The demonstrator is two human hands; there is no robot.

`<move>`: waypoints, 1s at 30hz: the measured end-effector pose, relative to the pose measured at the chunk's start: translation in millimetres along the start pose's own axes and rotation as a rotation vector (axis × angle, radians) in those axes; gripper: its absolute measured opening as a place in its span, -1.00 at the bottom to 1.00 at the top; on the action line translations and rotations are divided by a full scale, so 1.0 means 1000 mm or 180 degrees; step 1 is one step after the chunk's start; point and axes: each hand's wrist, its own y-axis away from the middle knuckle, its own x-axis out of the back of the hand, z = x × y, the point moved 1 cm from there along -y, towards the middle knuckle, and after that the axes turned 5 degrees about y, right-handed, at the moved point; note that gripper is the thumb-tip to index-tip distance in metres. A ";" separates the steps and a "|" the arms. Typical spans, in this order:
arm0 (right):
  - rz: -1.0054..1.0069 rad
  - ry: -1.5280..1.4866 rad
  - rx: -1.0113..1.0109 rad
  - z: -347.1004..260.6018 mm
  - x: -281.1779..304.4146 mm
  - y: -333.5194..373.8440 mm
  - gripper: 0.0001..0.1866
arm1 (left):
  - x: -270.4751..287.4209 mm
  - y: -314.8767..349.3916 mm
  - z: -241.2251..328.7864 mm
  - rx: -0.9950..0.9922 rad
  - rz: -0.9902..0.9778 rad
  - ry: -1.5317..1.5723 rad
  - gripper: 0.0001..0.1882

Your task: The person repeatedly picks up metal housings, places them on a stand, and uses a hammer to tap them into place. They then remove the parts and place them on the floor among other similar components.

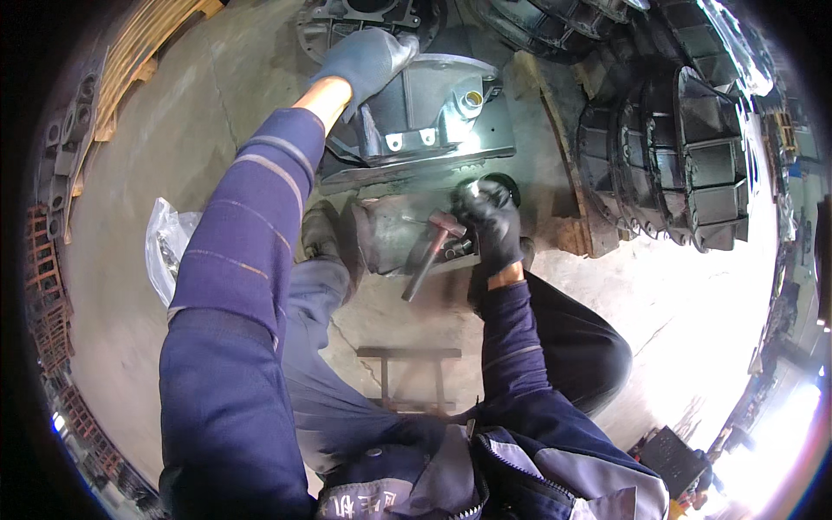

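Observation:
A dark grey cast metal housing (416, 108) stands in front of me, with a round brass-coloured port (471, 102) on its right side. My left hand (368, 65), in a grey glove, is closed over the housing's upper left edge. Nearer to me, my right hand (492, 224), in a dark glove, is closed beside a black round thing (503, 186). What its fingers hold is hidden. A hammer (425, 264) with a reddish head lies on a worn metal box (381, 234), just left of that hand, with small dark sockets or fittings (457, 250) next to it.
Several ribbed black castings (667, 160) stand on a wooden pallet (559, 130) at the right. A clear plastic bag (165, 247) lies on the floor at the left. Between my legs is a small metal-framed stool (409, 354). Another casting (368, 10) lies behind the housing.

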 end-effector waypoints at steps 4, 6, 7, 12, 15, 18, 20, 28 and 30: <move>-0.0092 -0.0507 0.0493 -0.080 -0.007 -0.023 -0.68 | -0.002 -0.003 -0.002 -0.0147 0.0138 -0.0138 -0.32; -0.0415 -0.0179 0.0954 -0.111 -0.013 -0.030 -0.50 | -0.003 -0.004 -0.003 -0.0104 0.0124 -0.0027 -0.33; -0.0428 -0.0010 0.1136 -0.124 -0.015 -0.032 -0.41 | -0.003 -0.004 -0.004 -0.0046 0.0094 0.0018 -0.34; -0.0407 0.1085 0.2036 -0.155 -0.025 -0.038 -0.56 | -0.001 -0.004 -0.002 0.0044 -0.0073 0.0040 -0.39; -0.0605 0.1057 0.1896 -0.160 -0.026 -0.045 -0.64 | 0.001 -0.003 0.000 -0.0061 -0.0113 -0.0015 -0.39; -0.0498 0.0868 0.1355 -0.163 -0.025 -0.055 -0.67 | 0.001 -0.004 0.000 -0.0096 -0.0119 -0.0092 -0.39; -0.0567 0.0308 0.1084 -0.165 -0.025 -0.060 -0.70 | 0.001 -0.004 0.000 -0.0072 -0.0116 -0.0130 -0.39; -0.0322 0.0045 0.0854 -0.164 -0.032 -0.061 -0.69 | 0.000 -0.004 0.000 0.0008 -0.0099 -0.0065 -0.41; -0.0327 -0.0024 0.1021 -0.167 -0.033 -0.062 -0.64 | 0.001 -0.003 0.001 -0.0011 -0.0084 -0.0072 -0.41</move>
